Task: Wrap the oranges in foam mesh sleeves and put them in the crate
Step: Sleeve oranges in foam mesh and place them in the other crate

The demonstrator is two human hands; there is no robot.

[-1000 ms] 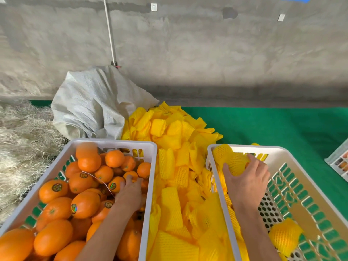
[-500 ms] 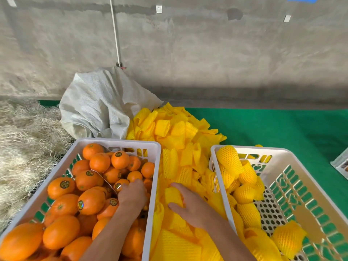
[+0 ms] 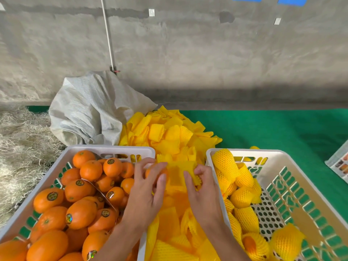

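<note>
A: What was nearest?
B: The left hand (image 3: 146,187) curled its grip round a bare round orange (image 3: 154,173), held over the gap between the crates; the right hand (image 3: 202,187) pinched an open yellow foam mesh sleeve (image 3: 179,171), its mouth touching the orange.

A: And either side?
B: On the left, a white slatted plastic crate (image 3: 111,148) was heaped with loose stickered oranges (image 3: 81,213); on the right, a matching white crate (image 3: 244,152) held oranges already sleeved in yellow mesh (image 3: 225,163).

A: Farther back?
B: A pile of flat yellow sleeves (image 3: 169,134) ran between the crates on a green cloth (image 3: 273,129); beyond lay a crumpled white woven sack (image 3: 90,110), dry straw (image 3: 20,144) and a grey concrete wall (image 3: 207,53).
</note>
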